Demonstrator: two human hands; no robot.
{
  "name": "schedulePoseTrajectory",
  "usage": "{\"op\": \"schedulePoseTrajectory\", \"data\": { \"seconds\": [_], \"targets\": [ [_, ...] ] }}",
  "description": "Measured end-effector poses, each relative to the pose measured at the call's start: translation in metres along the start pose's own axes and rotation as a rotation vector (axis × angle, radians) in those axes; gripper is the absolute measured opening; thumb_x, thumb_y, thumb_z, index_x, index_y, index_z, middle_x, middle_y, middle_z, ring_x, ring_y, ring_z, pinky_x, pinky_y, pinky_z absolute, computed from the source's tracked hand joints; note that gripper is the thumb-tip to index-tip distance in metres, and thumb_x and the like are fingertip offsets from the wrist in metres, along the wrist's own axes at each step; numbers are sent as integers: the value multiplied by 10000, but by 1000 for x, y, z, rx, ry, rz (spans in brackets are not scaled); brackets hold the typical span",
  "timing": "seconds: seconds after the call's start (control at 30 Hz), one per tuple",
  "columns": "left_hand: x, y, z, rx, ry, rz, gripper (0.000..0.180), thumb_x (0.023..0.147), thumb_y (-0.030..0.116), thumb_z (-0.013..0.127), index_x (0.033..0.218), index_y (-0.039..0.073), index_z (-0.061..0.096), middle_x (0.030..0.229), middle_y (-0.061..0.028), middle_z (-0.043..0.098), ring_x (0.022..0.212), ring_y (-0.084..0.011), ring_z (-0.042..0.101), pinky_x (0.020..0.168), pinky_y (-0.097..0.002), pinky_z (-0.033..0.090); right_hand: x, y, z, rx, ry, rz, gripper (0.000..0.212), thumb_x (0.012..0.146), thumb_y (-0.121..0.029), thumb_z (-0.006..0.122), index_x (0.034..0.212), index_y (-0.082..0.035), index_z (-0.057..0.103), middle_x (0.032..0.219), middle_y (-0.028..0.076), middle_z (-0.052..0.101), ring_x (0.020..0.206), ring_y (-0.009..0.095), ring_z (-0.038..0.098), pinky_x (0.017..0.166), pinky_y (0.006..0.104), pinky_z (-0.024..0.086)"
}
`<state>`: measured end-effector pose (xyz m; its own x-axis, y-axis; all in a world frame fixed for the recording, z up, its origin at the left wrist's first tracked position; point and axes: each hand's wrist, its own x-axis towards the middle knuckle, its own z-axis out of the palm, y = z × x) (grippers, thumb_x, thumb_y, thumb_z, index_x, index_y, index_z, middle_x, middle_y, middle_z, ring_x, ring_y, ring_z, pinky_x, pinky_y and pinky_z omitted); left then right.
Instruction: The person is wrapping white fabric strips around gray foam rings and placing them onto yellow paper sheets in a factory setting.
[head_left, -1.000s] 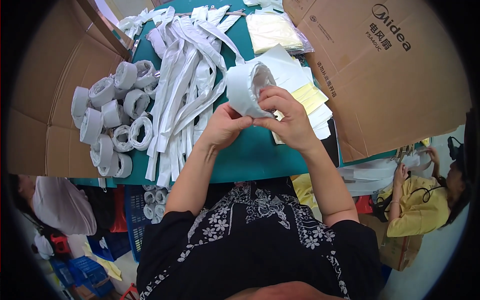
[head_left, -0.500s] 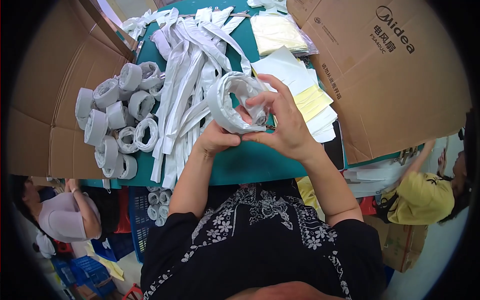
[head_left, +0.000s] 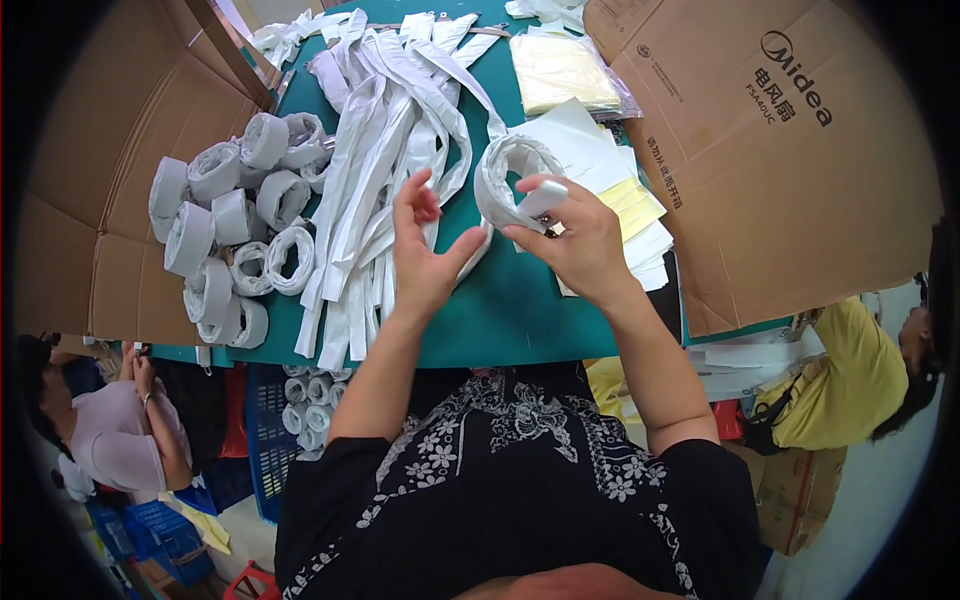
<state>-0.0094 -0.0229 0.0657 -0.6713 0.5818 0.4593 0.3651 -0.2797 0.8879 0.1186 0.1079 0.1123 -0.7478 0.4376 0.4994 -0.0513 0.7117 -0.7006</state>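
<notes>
A coiled white strap (head_left: 490, 185) with crinkled wrapping inside its ring is held up over the table. My right hand (head_left: 585, 240) grips its near right side between thumb and fingers, and a small white tab (head_left: 545, 198) shows at the fingertips. My left hand (head_left: 428, 265) is apart from the coil, empty, thumb and fingers spread. Just behind that hand lies a heap of long flat white straps (head_left: 365, 150), one of which runs toward the coil; whether it joins it I cannot tell. Several finished-looking white coils (head_left: 235, 215) are piled to the left.
The green table (head_left: 480, 325) carries loose white and yellow sheets (head_left: 575, 150) and a bagged yellow stack (head_left: 560, 75) at the far right. Cardboard flaps (head_left: 760, 160) stand on both sides. Below the left edge, a blue crate (head_left: 268, 440) holds more coils. A person sits on each side.
My left hand has let go of the coiled strap and opened, moving slightly left and up. My right hand has carried the coil a little to the right.
</notes>
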Motion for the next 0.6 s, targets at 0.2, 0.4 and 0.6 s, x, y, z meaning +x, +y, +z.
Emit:
{"op": "schedulePoseTrajectory", "data": {
  "seconds": [0.2, 0.4, 0.6],
  "targets": [
    [42, 38, -12, 513, -595, 367, 225, 723, 221, 699, 910, 103, 659, 870, -36, 613, 922, -206, 548, 958, -394, 298, 5, -15, -11, -187, -316, 35, 256, 671, -188, 765, 831, -27, 646, 733, 40, 629, 624, 132, 569, 542, 257, 449],
    [29, 14, -8, 209, -677, 374, 96, 712, 70, 709, 803, 67, 679, 778, -39, 630, 768, -165, 599, 864, -348, 413, 5, 5, -22, 237, -731, 373, 235, 685, -160, 760, 837, -17, 653, 699, 18, 625, 630, 49, 544, 544, 209, 428],
    [11, 13, -7, 94, -707, 228, 202, 688, 34, 691, 888, 56, 685, 861, -88, 624, 756, -206, 607, 655, -260, 485, -5, 21, -15, 540, -803, 569, 214, 728, -171, 725, 847, -17, 638, 679, 5, 596, 591, 59, 527, 531, 203, 415]
  ]
}}
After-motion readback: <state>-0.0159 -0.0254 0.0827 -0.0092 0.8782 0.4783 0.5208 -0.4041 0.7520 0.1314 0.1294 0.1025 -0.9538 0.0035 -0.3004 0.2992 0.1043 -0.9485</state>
